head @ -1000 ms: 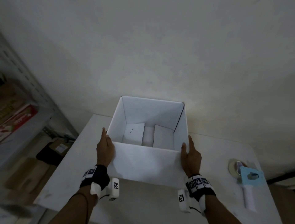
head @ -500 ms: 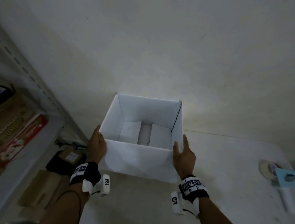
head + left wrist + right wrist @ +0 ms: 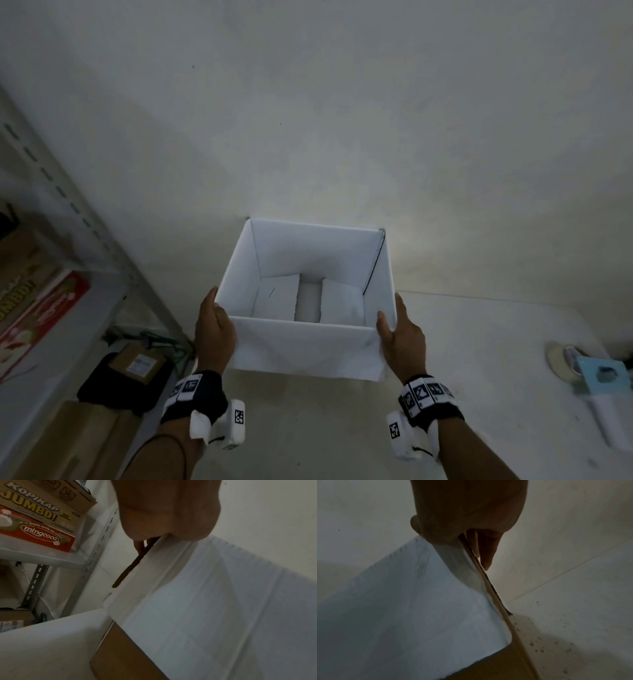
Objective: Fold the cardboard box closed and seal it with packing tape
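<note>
A person's left hand (image 3: 215, 337) and right hand (image 3: 401, 341) press flat, fingers straight, against opposite side walls of a white cardboard box (image 3: 308, 346), which stands upright, mouth up, at the left end of the bench (image 3: 479, 342). Since a second ago the box has shifted left; its left wall now overhangs the bench edge beside the metal shelf (image 3: 51, 308). Inside, the bottom flaps lie with a gap between them. The box's longer side runs left to right. A tape dispenser (image 3: 596, 380) lies well apart, at the right.
</note>
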